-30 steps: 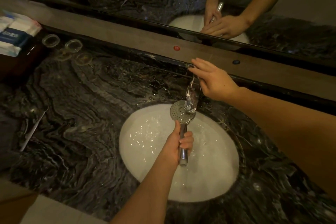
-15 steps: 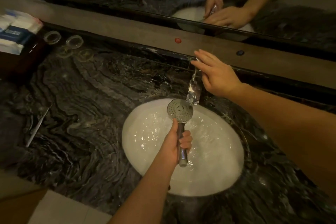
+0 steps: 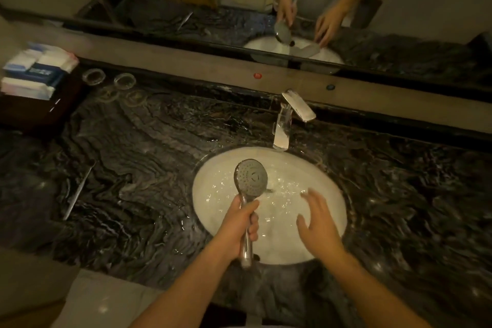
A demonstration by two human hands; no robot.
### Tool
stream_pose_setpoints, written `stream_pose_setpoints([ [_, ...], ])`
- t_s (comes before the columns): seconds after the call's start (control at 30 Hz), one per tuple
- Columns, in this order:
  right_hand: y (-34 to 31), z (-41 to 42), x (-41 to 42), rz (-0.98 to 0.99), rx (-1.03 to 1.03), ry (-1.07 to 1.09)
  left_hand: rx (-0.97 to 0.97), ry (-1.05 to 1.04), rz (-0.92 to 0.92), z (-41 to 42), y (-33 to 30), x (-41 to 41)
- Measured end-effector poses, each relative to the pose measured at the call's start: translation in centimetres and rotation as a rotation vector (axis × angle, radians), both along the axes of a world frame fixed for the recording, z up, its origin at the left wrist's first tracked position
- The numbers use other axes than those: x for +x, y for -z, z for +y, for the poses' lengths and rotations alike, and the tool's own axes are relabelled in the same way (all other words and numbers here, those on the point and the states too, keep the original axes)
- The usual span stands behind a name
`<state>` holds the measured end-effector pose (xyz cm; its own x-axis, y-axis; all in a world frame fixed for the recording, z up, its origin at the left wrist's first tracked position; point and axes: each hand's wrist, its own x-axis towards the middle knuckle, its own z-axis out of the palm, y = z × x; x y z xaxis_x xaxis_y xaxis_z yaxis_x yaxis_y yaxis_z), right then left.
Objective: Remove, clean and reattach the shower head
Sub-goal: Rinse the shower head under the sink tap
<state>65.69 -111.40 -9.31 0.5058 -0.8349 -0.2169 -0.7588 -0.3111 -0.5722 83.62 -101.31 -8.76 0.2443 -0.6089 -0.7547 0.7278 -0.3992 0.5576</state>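
left hand (image 3: 235, 229) wrapped round shower head (image 3: 250, 178) handle, spray face up over basin (image 3: 330, 210) middle, right hand (image 3: 318, 221) fingers spread, holding nothing, blurred and seemingly clear of water, tap (image 3: 286, 120) at worktop (image 3: 127, 162) back edge

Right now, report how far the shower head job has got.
Done: the round chrome shower head is off its hose, gripped by the left hand over the white oval basin.
In hand: cleaning; the basin looks wet, and the open right hand hovers beside the head. No stream shows at the chrome tap.
Left: finishing, then reattaching.
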Motion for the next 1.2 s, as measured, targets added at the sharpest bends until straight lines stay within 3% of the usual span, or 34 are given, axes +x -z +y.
stream_pose_setpoints([
  [0.27,1.5,6.0,-4.5,0.138,0.121,0.008,-0.029,-0.063,0.089,2.3,-1.2,-2.4],
  [0.43,0.3,5.6,-5.0,0.208,0.090,-0.025,0.026,0.124,-0.171,3.1,-1.1,-5.1],
  [0.57,-0.3,4.5,-5.8,0.212,0.049,-0.089,0.025,0.142,-0.187,3.4,-2.2,-7.3],
  [0.7,-0.2,4.1,-7.4,0.187,0.020,-0.230,0.030,-0.029,-0.163,4.1,-2.2,-10.6],
  [1.03,-0.9,4.0,-13.7,0.067,-0.066,-0.736,0.006,-0.681,-0.124,9.3,-1.8,-23.3],
  [1.2,-1.9,6.9,-16.4,0.037,-0.051,-0.888,0.047,-0.865,-0.124,13.7,-2.8,-29.5],
])
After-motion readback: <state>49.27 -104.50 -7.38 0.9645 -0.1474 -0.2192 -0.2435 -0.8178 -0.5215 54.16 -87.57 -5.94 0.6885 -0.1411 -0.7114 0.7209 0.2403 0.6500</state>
